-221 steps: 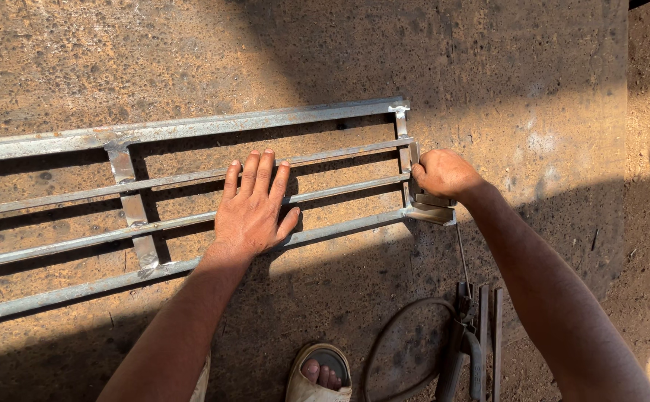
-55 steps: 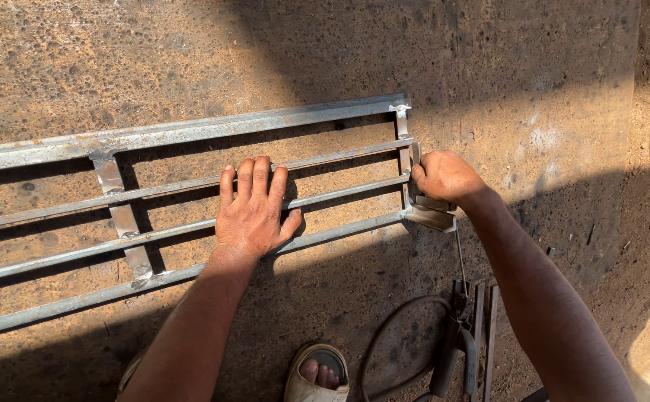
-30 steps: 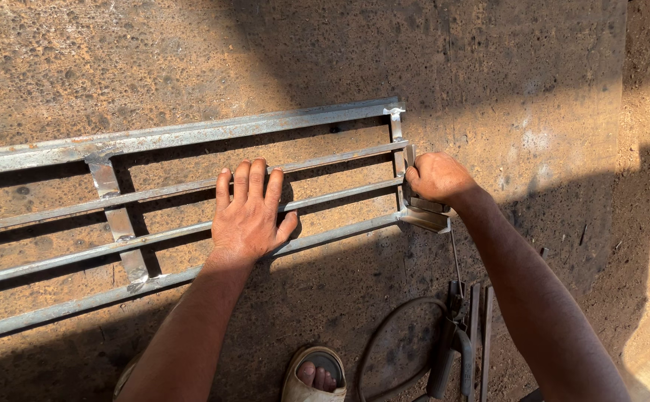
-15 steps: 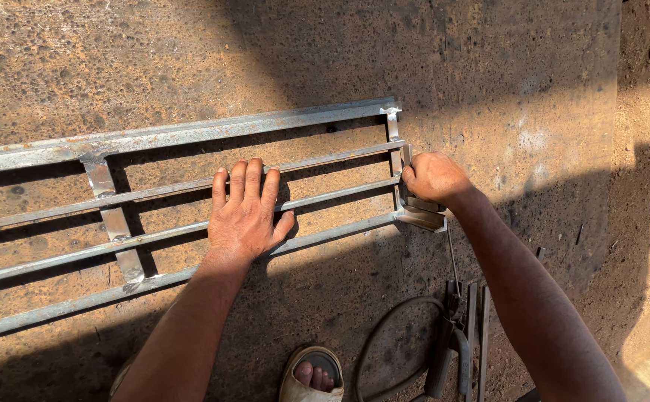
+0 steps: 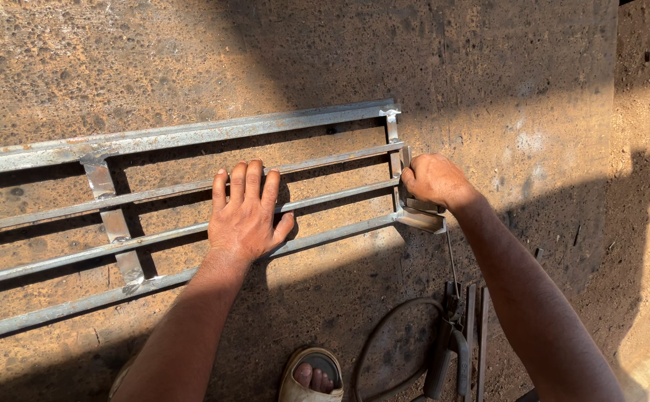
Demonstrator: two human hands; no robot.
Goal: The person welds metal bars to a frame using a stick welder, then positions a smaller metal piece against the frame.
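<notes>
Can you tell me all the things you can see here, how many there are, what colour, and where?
metal grille: one, grey, flat on the ground across the left and middle
metal piece: one, silvery, at the grille's right end, under the right hand
cable: one, dark, looped on the ground at the bottom
tool: one, dark, bottom middle by the cable
ground: brown, rough, all around
sandal: one, pale, bottom edge, toes showing
left hand: flat on the grille bars
right hand: closed at the grille's right end
</notes>
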